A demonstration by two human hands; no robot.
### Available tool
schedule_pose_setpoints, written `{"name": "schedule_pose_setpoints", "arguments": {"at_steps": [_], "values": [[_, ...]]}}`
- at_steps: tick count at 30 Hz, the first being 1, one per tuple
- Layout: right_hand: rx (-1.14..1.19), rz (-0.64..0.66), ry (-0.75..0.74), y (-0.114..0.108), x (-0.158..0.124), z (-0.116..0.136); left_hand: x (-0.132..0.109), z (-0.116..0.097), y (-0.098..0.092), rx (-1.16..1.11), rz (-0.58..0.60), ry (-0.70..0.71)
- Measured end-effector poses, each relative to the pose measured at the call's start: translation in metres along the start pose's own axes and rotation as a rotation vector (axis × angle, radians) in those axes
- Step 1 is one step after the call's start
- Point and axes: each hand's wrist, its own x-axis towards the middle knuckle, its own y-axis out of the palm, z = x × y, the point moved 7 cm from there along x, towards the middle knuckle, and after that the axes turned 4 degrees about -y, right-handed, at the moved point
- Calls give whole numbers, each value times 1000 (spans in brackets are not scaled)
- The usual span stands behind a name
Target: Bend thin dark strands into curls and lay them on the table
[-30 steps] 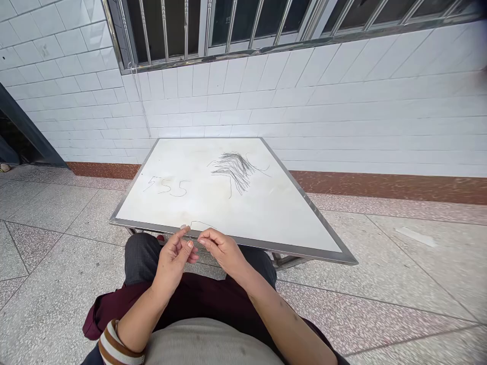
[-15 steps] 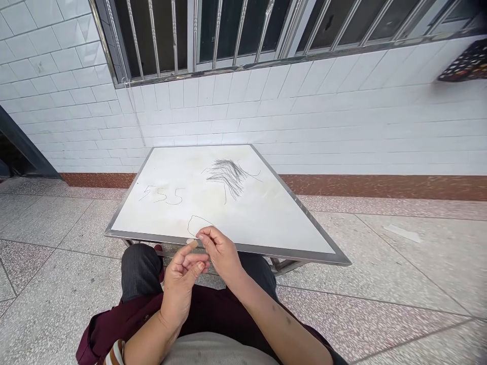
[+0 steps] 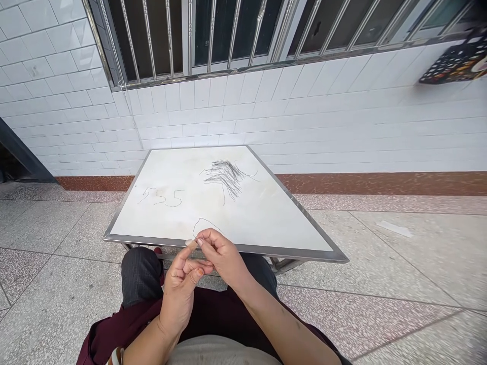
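Note:
My right hand (image 3: pixel 224 257) is closed in a pinch on a thin dark strand (image 3: pixel 207 221), which bends in a loose loop above the near edge of the white-topped table (image 3: pixel 262 223). My left hand (image 3: pixel 178 289) sits just left of it, fingers apart and partly curled. Its index finger, with a tan covering near the tip, reaches the right fingertips. Whether the strand also touches that finger is too small to tell. A loose bundle of similar dark strands (image 3: pixel 228 175) lies on the table's far half. Three bent strands (image 3: pixel 173 198) shaped like fives lie at the left.
The table has a grey metal rim (image 3: pixel 266 251) close to my knees. Behind it stands a white tiled wall (image 3: pixel 213 111) with a barred window (image 3: pixel 228 35). A dark patterned cloth (image 3: pixel 452 66) hangs at the right. A white strip (image 3: pixel 394 228) lies on the speckled floor.
The strand's loop has shifted slightly right and changed shape, and my right fingertips have come closer to the left index fingertip. The camera view has moved a little.

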Motion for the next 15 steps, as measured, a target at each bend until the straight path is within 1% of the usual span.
{"name": "schedule_pose_setpoints", "arguments": {"at_steps": [5,11,15], "values": [[-121,-30,-98,-3,-4,3,-4,7,-4,-46,-28,-39],[-203,-14,-174,-5,-9,3,-9,15,-7,-140,-48,-83],[-261,-19,-208,-6,-9,1,-11,19,-12,-93,-58,-82]]}}
